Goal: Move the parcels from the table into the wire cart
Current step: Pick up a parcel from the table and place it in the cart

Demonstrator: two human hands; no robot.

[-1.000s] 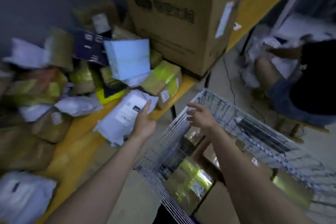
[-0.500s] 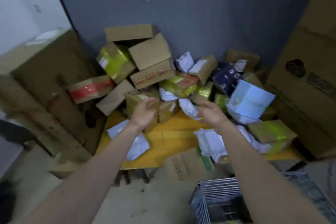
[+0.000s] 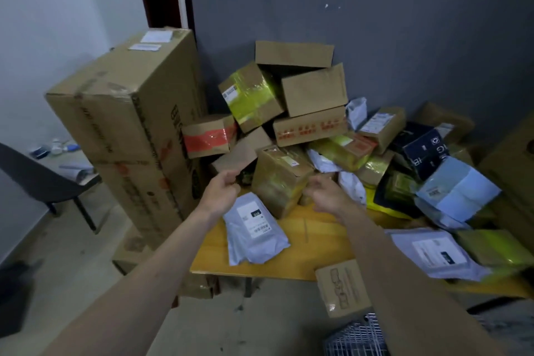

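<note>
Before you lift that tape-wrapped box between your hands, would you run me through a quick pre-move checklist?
1. Left hand free of any parcel: ok, fingers loosely curled, holding nothing.
2. Right hand free: ok, holding nothing.
3. Hands on the tape-wrapped box: not ok, both sit either side, no grip shown.
4. Nothing stacked on the box: cannot tell, other cartons crowd its back.
5. White mailer bag out of the way: ok, it lies flat in front of the box.
6. Room in the wire cart: cannot tell, only a corner shows.
</note>
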